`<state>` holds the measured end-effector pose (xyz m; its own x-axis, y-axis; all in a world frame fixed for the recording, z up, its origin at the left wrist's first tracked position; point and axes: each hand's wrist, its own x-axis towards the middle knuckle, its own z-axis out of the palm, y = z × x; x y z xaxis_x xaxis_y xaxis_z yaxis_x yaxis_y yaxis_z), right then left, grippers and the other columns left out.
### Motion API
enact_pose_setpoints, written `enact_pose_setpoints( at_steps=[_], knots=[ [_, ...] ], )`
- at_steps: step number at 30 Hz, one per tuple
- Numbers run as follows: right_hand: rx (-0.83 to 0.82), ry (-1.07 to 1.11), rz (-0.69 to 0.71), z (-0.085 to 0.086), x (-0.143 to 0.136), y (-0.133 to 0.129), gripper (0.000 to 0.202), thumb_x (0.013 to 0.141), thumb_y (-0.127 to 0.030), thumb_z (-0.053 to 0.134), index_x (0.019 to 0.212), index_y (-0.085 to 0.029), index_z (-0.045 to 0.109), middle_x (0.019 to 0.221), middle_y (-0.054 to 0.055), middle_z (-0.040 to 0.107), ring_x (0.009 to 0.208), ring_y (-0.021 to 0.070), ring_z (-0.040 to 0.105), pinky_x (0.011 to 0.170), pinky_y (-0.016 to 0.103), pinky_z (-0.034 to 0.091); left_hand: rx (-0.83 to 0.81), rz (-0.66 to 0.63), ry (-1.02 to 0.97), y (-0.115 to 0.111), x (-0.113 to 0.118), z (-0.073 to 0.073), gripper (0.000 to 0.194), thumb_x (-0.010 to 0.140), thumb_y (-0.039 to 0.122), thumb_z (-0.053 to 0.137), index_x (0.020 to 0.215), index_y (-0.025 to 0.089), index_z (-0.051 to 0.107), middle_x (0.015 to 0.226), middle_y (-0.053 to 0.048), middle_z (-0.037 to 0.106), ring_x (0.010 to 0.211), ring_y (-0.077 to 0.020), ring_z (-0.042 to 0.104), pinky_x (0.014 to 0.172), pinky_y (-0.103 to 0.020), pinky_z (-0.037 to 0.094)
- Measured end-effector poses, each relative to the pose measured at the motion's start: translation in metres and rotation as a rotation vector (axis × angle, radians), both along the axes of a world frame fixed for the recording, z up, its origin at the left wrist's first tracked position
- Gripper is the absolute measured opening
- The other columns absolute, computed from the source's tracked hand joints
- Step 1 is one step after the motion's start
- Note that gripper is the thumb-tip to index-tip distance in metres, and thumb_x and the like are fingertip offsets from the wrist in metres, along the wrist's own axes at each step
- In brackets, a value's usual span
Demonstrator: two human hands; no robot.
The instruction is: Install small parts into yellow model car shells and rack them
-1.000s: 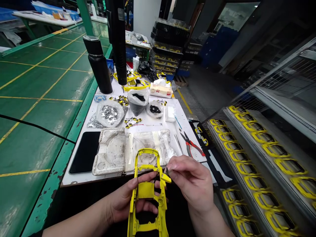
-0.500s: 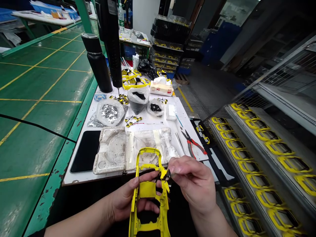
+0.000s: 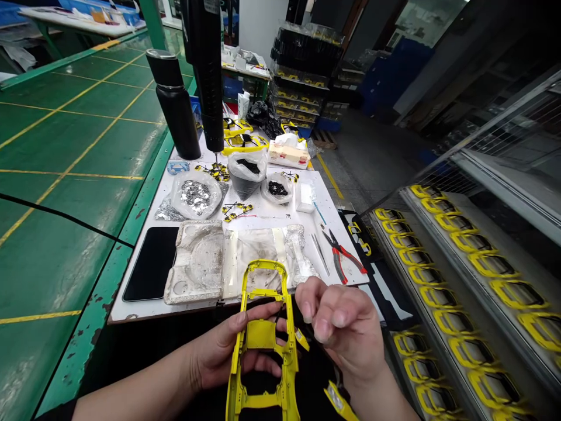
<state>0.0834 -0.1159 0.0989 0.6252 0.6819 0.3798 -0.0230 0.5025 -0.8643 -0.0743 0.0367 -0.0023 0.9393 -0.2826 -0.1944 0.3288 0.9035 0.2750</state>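
A yellow plastic frame (image 3: pixel 262 335) with several openings stands tilted at the bottom centre. My left hand (image 3: pixel 234 345) grips its left side, thumb on the near face and fingers behind and through the openings. Just right of the frame is my right hand (image 3: pixel 342 318), raised, with its fingers curled; what lies between them, if anything, is hidden. Below it hangs a small yellow piece with a clear insert (image 3: pixel 337 400), and a similar small piece (image 3: pixel 301 339) shows beside the frame's right edge. Behind the frame lies a dirty white foam block (image 3: pixel 199 263).
A black tablet (image 3: pixel 149 263), tweezers (image 3: pixel 321 254) and red-handled pliers (image 3: pixel 344 255) lie on the white board. Farther back are bags of small parts (image 3: pixel 195 196), a black bottle (image 3: pixel 177 111) and a hanging driver (image 3: pixel 208 88). A rack (image 3: pixel 438 234) of yellow frames stands at right.
My right hand's fingers have come away from the small part at the frame's right side and curled loosely. Small yellow pieces now show below that hand. The left hand keeps its grip.
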Motion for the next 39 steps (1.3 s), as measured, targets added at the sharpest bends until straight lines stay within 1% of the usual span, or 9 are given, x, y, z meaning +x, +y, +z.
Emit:
enact_pose_setpoints(
  at_steps=[6,9,13,19,24,27,32,35,39],
  knots=[
    [-0.012,-0.051,0.020,0.0012,-0.0015,0.0007,0.023,0.096,-0.031,0.095,0.114,-0.043,0.089,0.072,0.001,0.078,0.083,0.0244,0.066,0.076,0.039,0.062,-0.009,-0.005,0.001,0.0004,0.0002,0.0035,0.080,0.089,0.066,0.094,0.155,0.026,0.072,0.150,-0.017,0.071,0.127,-0.0371,0.074,0.101,-0.049,0.064],
    [-0.019,-0.081,0.025,0.0012,-0.0014,0.0015,0.023,0.096,-0.032,0.095,0.116,-0.042,0.089,0.072,0.001,0.079,0.082,0.0241,0.069,0.077,0.039,0.063,-0.012,-0.005,-0.001,0.0001,0.0003,0.0048,0.079,0.089,0.067,0.094,0.153,0.026,0.074,0.148,-0.017,0.073,0.122,-0.0347,0.075,0.100,-0.048,0.066],
    [-0.037,-0.060,0.023,0.0002,-0.0014,0.0016,0.022,0.097,-0.032,0.094,0.114,-0.043,0.089,0.074,0.001,0.078,0.083,0.0240,0.071,0.077,0.040,0.063,-0.013,0.000,-0.010,0.0006,0.0003,0.0045,0.076,0.091,0.066,0.093,0.152,0.025,0.074,0.148,-0.017,0.073,0.126,-0.0350,0.074,0.101,-0.049,0.066],
    [-0.043,-0.044,0.008,-0.0031,0.0005,-0.0004,0.022,0.094,-0.031,0.096,0.112,-0.041,0.088,0.073,0.001,0.077,0.081,0.0229,0.064,0.075,0.038,0.059,-0.001,-0.011,-0.006,0.0003,0.0016,0.0028,0.080,0.091,0.068,0.091,0.155,0.024,0.072,0.146,-0.017,0.073,0.125,-0.0337,0.073,0.101,-0.049,0.065],
    [-0.099,0.004,0.020,-0.0021,-0.0004,-0.0022,0.023,0.099,-0.021,0.090,0.116,-0.035,0.085,0.086,0.001,0.072,0.087,0.0189,0.065,0.082,0.034,0.058,0.007,-0.004,0.006,-0.0006,0.0004,0.0008,0.074,0.090,0.069,0.091,0.147,0.024,0.077,0.144,-0.017,0.074,0.124,-0.0339,0.073,0.100,-0.048,0.065],
    [-0.191,0.031,0.005,0.0000,-0.0022,-0.0035,0.019,0.103,-0.016,0.083,0.114,-0.032,0.084,0.095,0.001,0.070,0.092,0.0157,0.068,0.082,0.030,0.058,0.013,-0.014,0.014,-0.0002,0.0009,0.0014,0.077,0.089,0.070,0.092,0.149,0.025,0.076,0.147,-0.017,0.072,0.125,-0.0352,0.073,0.101,-0.048,0.065],
    [-0.347,0.159,-0.013,-0.0015,-0.0028,-0.0044,0.010,0.103,-0.024,0.087,0.108,-0.031,0.082,0.096,0.000,0.070,0.089,0.0128,0.069,0.077,0.024,0.060,0.015,-0.026,0.002,0.0005,0.0028,0.0014,0.081,0.088,0.072,0.092,0.151,0.024,0.075,0.149,-0.019,0.070,0.126,-0.0363,0.073,0.101,-0.047,0.064],
    [-0.335,0.216,-0.010,-0.0041,-0.0014,-0.0041,0.013,0.101,-0.025,0.090,0.108,-0.031,0.082,0.098,-0.001,0.072,0.091,0.0129,0.070,0.077,0.023,0.061,0.013,-0.037,0.012,0.0009,0.0026,0.0011,0.083,0.088,0.071,0.092,0.155,0.025,0.072,0.151,-0.019,0.069,0.127,-0.0370,0.073,0.101,-0.048,0.064],
    [-0.294,0.239,-0.007,-0.0048,0.0002,-0.0044,0.015,0.100,-0.025,0.091,0.109,-0.031,0.081,0.099,0.000,0.072,0.097,0.0146,0.071,0.084,0.026,0.063,0.031,-0.043,0.009,0.0008,0.0024,0.0024,0.090,0.088,0.073,0.091,0.159,0.023,0.068,0.154,-0.020,0.068,0.130,-0.0384,0.072,0.101,-0.048,0.063]
  ],
)
